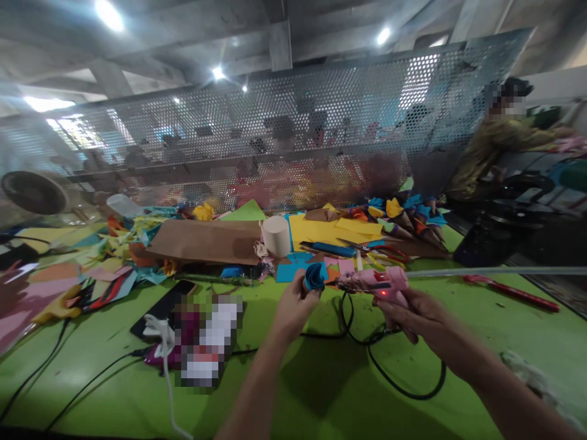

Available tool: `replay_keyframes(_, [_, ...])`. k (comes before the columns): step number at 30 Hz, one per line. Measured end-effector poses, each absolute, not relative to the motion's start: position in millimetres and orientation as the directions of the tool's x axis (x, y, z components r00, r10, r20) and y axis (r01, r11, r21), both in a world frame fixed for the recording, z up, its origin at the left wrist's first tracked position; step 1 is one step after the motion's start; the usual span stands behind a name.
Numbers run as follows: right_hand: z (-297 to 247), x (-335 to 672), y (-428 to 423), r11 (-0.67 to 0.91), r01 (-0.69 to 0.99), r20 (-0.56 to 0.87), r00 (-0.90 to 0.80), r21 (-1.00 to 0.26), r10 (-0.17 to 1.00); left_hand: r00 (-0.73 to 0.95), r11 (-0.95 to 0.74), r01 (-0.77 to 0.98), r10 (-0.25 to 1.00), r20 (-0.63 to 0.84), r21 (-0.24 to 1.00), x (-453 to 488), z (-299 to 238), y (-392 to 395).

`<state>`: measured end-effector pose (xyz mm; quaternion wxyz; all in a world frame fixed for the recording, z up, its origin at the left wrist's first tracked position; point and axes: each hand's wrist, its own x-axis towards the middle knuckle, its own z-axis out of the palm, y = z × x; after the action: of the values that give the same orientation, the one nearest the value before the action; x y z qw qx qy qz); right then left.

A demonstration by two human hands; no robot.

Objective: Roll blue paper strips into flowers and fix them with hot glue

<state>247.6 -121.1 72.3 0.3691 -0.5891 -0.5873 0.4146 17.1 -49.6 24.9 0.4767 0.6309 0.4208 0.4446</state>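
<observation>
Near the middle of the view, my left hand [296,308] pinches a rolled piece of blue paper [315,277], its curled layers facing up. In my right hand [415,315] is a pink hot glue gun [383,282] with a small red light lit on its body. Its dark nozzle points left and reaches the edge of the blue roll; whether it touches cannot be made out. A clear glue stick [458,271] sticks out of the gun's back end. Below both hands, a black cord [403,394] loops over the green table [330,391].
Behind my hands lie brown paper [206,240], yellow sheets [312,232], a white roll [276,236], a blue cutter [334,249] and scissors [389,252]. A phone [160,308] and power strip [158,354] sit left, a red tool [518,293] right. A person [490,134] works beyond.
</observation>
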Motion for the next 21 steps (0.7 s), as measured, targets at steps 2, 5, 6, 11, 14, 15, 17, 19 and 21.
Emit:
replay_keyframes(2, [71,248,-121,-0.019,0.396,-0.04,-0.044,-0.918,0.998,0.255,-0.201,0.13,0.953,0.163,0.971,17,26,-50])
replay_keyframes(5, [72,247,-120,-0.021,0.413,-0.041,-0.039,-0.91,0.998,0.244,-0.197,0.159,0.957,0.155,0.967,17,25,-51])
replay_keyframes(6, [72,247,-120,-0.02,0.424,-0.039,-0.037,-0.905,0.999,0.237,-0.196,0.161,0.959,0.155,0.967,17,24,-50])
replay_keyframes(11, [72,246,-120,0.056,0.491,0.031,-0.059,-0.869,0.998,0.236,-0.192,0.177,0.961,0.148,0.965,16,24,-50])
replay_keyframes(14, [74,245,-121,0.07,0.504,0.045,-0.061,-0.861,0.997,0.224,-0.183,0.207,0.965,0.136,0.961,16,26,-51])
replay_keyframes(15, [75,245,-122,0.072,0.507,0.043,-0.068,-0.859,0.997,0.223,-0.183,0.209,0.965,0.135,0.961,16,27,-51])
replay_keyframes(17, [77,244,-122,0.08,0.516,0.047,-0.077,-0.853,0.996,0.228,-0.186,0.204,0.964,0.138,0.961,16,27,-51])
replay_keyframes(19, [80,243,-122,0.095,0.53,0.066,-0.073,-0.842,0.995,0.23,-0.184,0.194,0.963,0.137,0.964,16,27,-51])
replay_keyframes(21, [83,242,-122,0.108,0.544,0.089,-0.062,-0.832,0.994,0.23,-0.175,0.185,0.964,0.131,0.967,17,26,-50])
